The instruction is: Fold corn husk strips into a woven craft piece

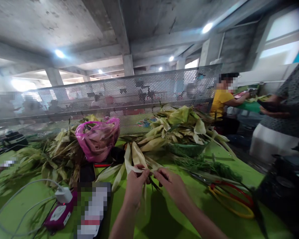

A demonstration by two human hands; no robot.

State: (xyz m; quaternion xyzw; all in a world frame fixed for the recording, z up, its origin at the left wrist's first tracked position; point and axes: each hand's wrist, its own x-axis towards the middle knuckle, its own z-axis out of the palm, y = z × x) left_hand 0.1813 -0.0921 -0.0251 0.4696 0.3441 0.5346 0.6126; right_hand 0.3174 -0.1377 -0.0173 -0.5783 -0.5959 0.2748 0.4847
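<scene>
Pale corn husks [139,154] fan out from between my two hands over the green tabletop. My left hand [136,182] is closed on the gathered husk ends, with a strip curling over the back of its fingers. Close beside it, my right hand [168,181] has its thumb and fingers pinched on the husk near the same spot. A thin dark stem or cord [154,185] hangs below the fingertips; its kind is unclear. The exact contact between the fingertips is partly hidden.
Ahead right, a husk pile [181,124] fills a green basket [186,149]. A pink plastic bag [98,139] stands left of centre. Nearer are a purple power strip [58,215], a phone [96,205], green strands [214,169] and coloured loops [230,202]. A perforated metal screen [129,96] stands behind; people are at right.
</scene>
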